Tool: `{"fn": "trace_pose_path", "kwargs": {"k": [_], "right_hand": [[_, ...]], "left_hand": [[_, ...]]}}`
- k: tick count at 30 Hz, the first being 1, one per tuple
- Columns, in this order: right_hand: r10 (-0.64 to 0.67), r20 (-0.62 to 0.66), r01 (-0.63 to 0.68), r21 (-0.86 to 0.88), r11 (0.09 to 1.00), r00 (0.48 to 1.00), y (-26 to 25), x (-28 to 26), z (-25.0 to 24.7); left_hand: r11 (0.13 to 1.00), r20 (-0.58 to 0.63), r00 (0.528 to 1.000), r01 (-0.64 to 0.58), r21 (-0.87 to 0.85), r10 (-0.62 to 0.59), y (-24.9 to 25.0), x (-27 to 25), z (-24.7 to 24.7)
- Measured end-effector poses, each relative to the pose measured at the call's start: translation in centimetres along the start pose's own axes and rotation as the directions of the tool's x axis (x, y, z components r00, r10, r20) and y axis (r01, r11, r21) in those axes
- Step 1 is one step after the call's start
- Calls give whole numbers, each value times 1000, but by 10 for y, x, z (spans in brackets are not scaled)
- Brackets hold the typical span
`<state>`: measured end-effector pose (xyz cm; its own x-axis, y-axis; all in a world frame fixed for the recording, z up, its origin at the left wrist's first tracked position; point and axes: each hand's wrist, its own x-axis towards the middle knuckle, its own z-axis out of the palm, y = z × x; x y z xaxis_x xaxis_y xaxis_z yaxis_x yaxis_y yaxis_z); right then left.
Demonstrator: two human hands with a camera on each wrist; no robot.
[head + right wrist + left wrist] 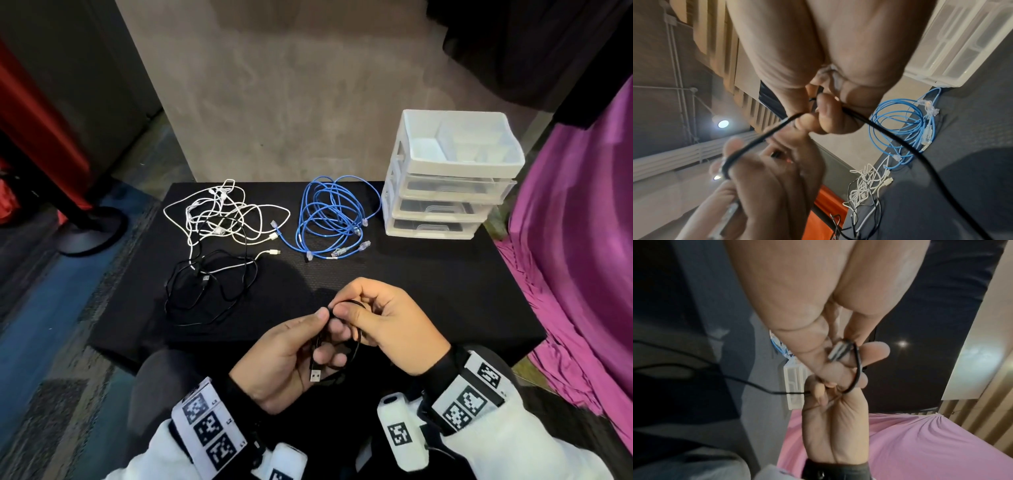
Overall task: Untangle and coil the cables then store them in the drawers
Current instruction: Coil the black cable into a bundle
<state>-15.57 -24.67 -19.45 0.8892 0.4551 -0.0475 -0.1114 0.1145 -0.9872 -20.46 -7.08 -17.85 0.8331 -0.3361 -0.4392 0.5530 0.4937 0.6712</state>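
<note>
Black table (428, 291) carries everything. White drawer unit (442, 202) sits at the far right corner: open divided tray on top, three clear drawers below, all pushed in. Purple cloth (582, 240) hangs just beside the table's right edge.

Blue cables (334, 214) lie in a loose overlapping coil at the far edge, just left of the drawer unit, connectors spilling toward the middle. White cables (219, 212) are a tangled heap at the far left corner. Black cables (205, 284) are snarled into the near side of that heap, sprawling along the left edge.

Both hands are up over the near edge, centre, working one separate black USB cable (346, 339). Left hand (291, 359): fingers curled around a small loop of it, thumb and forefinger pinching the strand at the top. USB plug (315, 375) dangles below the left palm, metal end down. Right hand (387, 325): thumb and forefinger pinching the same cable right beside the left pinch, fingertips nearly touching. In the right wrist view the cable runs from the right pinch down and away toward the table; the far end goes out of view. Left wrist view is blurred but shows the plug against the left fingers (875, 352).
</note>
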Motion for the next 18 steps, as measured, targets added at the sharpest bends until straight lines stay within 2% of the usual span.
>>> {"fn": "trace_pose_path", "kwargs": {"k": [3,7,10,13,16,18], "right_hand": [[-24,-55,17,-129,992,998,2,1,-1],[-25,-143,1,-167,986,989,10,4,-6],[22,-157,-61,-247,967,987,23,4,-7],[51,-109,-93,-433,897,993,41,-2,1],[143,-19,-134,-490,861,990,49,-13,14],[163,50,-113,-521,846,985,48,-18,21]], "left_hand": [[1000,13,1000,2,1,-2,3,1,0],[978,-109,978,-189,-86,179,4,8,3],[969,-116,973,-215,-122,201,9,11,0],[966,-88,973,-224,-130,213,15,15,-7],[936,-151,942,-320,-146,299,21,23,-16],[922,-179,921,-370,-116,347,22,27,-21]]}}
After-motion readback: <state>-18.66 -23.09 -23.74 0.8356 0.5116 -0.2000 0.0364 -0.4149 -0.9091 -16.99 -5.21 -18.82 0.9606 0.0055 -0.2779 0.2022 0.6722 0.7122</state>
